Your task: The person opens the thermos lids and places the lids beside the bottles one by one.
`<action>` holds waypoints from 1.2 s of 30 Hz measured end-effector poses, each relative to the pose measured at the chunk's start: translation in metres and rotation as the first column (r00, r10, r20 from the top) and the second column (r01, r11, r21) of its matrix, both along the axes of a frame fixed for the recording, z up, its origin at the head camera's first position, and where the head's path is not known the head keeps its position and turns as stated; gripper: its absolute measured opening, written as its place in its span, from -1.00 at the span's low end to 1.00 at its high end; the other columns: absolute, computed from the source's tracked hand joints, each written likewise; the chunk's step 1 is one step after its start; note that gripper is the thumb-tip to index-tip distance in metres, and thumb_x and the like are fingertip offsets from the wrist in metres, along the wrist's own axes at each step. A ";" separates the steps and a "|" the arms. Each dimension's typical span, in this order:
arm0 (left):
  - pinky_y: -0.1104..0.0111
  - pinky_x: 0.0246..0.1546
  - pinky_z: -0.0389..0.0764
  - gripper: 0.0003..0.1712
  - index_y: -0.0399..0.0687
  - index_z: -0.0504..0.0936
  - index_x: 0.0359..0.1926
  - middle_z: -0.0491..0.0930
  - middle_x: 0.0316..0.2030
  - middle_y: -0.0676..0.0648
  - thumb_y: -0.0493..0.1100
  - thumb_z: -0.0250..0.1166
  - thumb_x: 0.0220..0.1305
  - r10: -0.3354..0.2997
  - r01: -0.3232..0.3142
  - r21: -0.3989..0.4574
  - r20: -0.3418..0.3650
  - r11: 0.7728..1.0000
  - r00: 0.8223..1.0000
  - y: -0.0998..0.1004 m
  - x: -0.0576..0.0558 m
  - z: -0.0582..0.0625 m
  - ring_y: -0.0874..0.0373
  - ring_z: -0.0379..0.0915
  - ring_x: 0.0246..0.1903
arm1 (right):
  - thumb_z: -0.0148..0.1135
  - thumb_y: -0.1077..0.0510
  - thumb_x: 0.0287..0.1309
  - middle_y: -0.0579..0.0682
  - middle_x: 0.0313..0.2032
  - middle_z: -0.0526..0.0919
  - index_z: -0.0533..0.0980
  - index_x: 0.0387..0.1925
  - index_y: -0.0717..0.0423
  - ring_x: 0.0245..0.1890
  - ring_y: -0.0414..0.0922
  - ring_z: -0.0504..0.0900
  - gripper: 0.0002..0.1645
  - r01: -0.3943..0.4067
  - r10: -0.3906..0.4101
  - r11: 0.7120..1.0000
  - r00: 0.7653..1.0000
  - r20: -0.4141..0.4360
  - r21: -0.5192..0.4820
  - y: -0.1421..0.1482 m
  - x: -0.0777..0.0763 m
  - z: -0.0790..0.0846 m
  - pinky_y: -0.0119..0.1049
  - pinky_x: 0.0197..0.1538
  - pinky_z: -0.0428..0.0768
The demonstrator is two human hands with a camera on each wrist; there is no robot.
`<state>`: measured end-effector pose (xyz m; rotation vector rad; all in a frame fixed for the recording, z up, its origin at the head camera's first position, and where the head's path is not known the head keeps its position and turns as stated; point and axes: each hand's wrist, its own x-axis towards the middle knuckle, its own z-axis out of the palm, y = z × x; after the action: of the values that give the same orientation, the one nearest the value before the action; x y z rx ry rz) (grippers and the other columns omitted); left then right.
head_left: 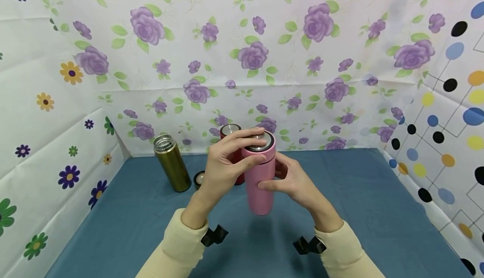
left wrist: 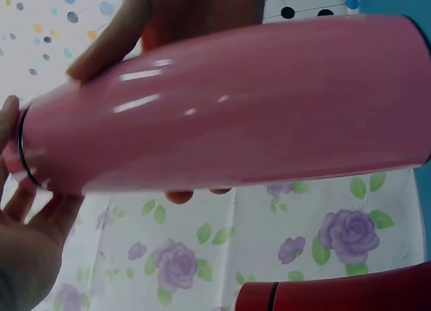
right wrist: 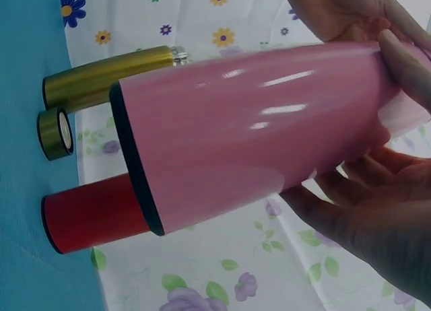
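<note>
A pink thermos (head_left: 260,190) with a steel-topped lid (head_left: 264,141) is held nearly upright above the blue table, its black-rimmed base off the cloth. My left hand (head_left: 227,154) grips the lid from the left, thumb on the near side and fingers across the far side of the top. Lower down, my right hand (head_left: 291,179) holds the body from the right, its thumb in front and its fingers partly hidden behind. The right wrist view shows both hands around the upper part of the thermos. A thin dark seam runs between lid and body.
Behind the left hand stands a red thermos (head_left: 230,129), partly hidden. An open gold-green thermos (head_left: 172,162) stands to the left, with its lid (right wrist: 55,133) beside it on the blue table (head_left: 340,211). Patterned cloth walls (head_left: 227,30) close off the back and sides.
</note>
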<state>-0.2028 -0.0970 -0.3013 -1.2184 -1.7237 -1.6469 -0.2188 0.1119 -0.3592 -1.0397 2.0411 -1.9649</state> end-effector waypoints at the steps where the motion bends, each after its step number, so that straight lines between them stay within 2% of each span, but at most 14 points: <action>1: 0.10 0.09 0.68 -0.48 -0.39 0.72 0.02 0.59 0.22 -0.31 0.02 0.43 0.33 0.025 -0.025 -0.003 -0.007 1.000 1.000 0.000 0.001 0.000 -0.18 0.52 0.25 | 0.50 0.07 0.23 0.08 0.21 0.61 0.39 0.47 -0.05 0.12 0.13 0.65 -0.18 0.018 -0.017 1.000 1.000 -0.011 0.010 -0.001 0.001 0.000 -0.02 0.12 0.67; 3: 0.11 0.08 0.68 -0.49 -0.35 0.73 0.04 0.59 0.23 -0.27 0.03 0.43 0.33 0.053 -0.054 -0.019 -0.017 0.998 0.998 0.000 0.002 0.000 -0.15 0.53 0.24 | 0.50 0.06 0.24 0.05 0.23 0.60 0.38 0.48 -0.11 0.13 0.11 0.65 -0.18 0.038 -0.037 0.999 0.999 -0.026 0.023 -0.001 0.002 0.001 -0.01 0.14 0.66; 5: 0.11 0.08 0.68 -0.50 -0.33 0.73 0.05 0.58 0.25 -0.25 0.04 0.42 0.34 0.043 -0.044 -0.044 -0.015 0.998 0.999 -0.001 0.003 0.002 -0.14 0.52 0.25 | 0.51 0.07 0.23 0.04 0.24 0.59 0.38 0.49 -0.14 0.14 0.10 0.64 -0.17 0.040 -0.039 0.999 0.999 -0.025 0.028 -0.001 0.003 0.002 0.00 0.14 0.66; 9: 0.10 0.14 0.65 -0.48 -0.34 0.68 0.12 0.52 0.31 -0.22 0.03 0.38 0.40 -0.041 0.044 -0.086 0.042 0.995 0.998 -0.008 0.003 0.006 -0.16 0.44 0.31 | 0.50 0.10 0.21 0.09 0.23 0.60 0.39 0.47 -0.06 0.13 0.14 0.64 -0.18 -0.002 0.002 1.000 1.000 0.012 -0.001 0.001 0.002 0.003 0.02 0.12 0.67; 14: 0.09 0.19 0.61 -0.45 -0.42 0.61 0.18 0.48 0.35 -0.20 -0.01 0.35 0.45 -0.128 0.140 -0.081 0.131 0.987 0.983 -0.015 0.001 0.004 -0.19 0.39 0.35 | 0.48 0.14 0.22 0.18 0.19 0.61 0.40 0.44 0.11 0.11 0.19 0.65 -0.21 -0.080 0.083 0.996 0.995 0.059 -0.047 0.004 0.000 0.000 0.05 0.10 0.68; 20: 0.07 0.10 0.67 -0.48 -0.46 0.58 0.19 0.45 0.38 -0.24 -0.09 0.36 0.45 -0.205 0.220 -0.082 0.163 0.972 0.965 -0.014 0.000 0.004 -0.24 0.39 0.34 | 0.47 0.15 0.22 0.18 0.19 0.60 0.39 0.44 0.14 0.13 0.18 0.64 -0.21 -0.146 0.150 0.988 0.987 0.065 -0.057 0.006 -0.003 -0.002 0.07 0.11 0.67; 23: 0.10 0.07 0.68 -0.49 -0.48 0.58 0.19 0.45 0.37 -0.26 -0.12 0.37 0.45 -0.223 0.239 -0.086 0.163 0.967 0.961 -0.013 -0.001 0.005 -0.25 0.38 0.34 | 0.47 0.14 0.22 0.18 0.19 0.60 0.39 0.43 0.15 0.13 0.18 0.64 -0.21 -0.164 0.168 0.985 0.983 0.069 -0.058 0.007 -0.003 -0.001 0.07 0.11 0.67; 26: 0.10 0.07 0.68 -0.51 -0.47 0.60 0.17 0.48 0.34 -0.28 -0.12 0.36 0.45 -0.214 0.228 -0.088 0.146 0.970 0.966 -0.012 -0.001 0.005 -0.25 0.38 0.34 | 0.46 0.13 0.23 0.18 0.19 0.60 0.38 0.44 0.15 0.13 0.18 0.64 -0.21 -0.171 0.175 0.983 0.982 0.070 -0.061 0.007 -0.003 -0.001 0.08 0.12 0.67; 32: 0.09 0.12 0.66 -0.51 -0.45 0.65 0.11 0.51 0.30 -0.35 -0.06 0.34 0.45 -0.162 0.168 -0.065 0.078 0.984 0.984 -0.009 -0.002 0.004 -0.27 0.40 0.32 | 0.44 0.13 0.25 0.20 0.19 0.61 0.38 0.45 0.16 0.12 0.20 0.65 -0.22 -0.145 0.149 0.988 0.986 0.070 -0.059 0.005 -0.003 -0.001 0.07 0.11 0.67; 34: 0.11 0.11 0.67 -0.50 -0.46 0.66 0.09 0.53 0.28 -0.36 -0.04 0.35 0.44 -0.137 0.139 -0.046 0.058 0.989 0.989 -0.008 -0.002 0.003 -0.26 0.43 0.30 | 0.45 0.12 0.25 0.21 0.18 0.61 0.39 0.44 0.16 0.10 0.21 0.65 -0.22 -0.124 0.128 0.991 0.990 0.064 -0.055 0.004 -0.002 -0.001 0.07 0.09 0.68; 36: 0.13 0.11 0.67 -0.50 -0.43 0.69 0.07 0.56 0.24 -0.34 -0.03 0.38 0.41 -0.072 0.072 -0.039 0.019 0.997 0.997 -0.006 -0.001 0.003 -0.22 0.47 0.28 | 0.48 0.11 0.24 0.19 0.17 0.62 0.39 0.44 0.12 0.09 0.20 0.66 -0.21 -0.083 0.084 0.996 0.996 0.040 -0.039 0.002 -0.002 -0.001 0.04 0.09 0.69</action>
<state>-0.2039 -0.1027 -0.2985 -1.3022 -1.7493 -1.6767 -0.2210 0.1144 -0.3599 -1.0640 1.9148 -1.9727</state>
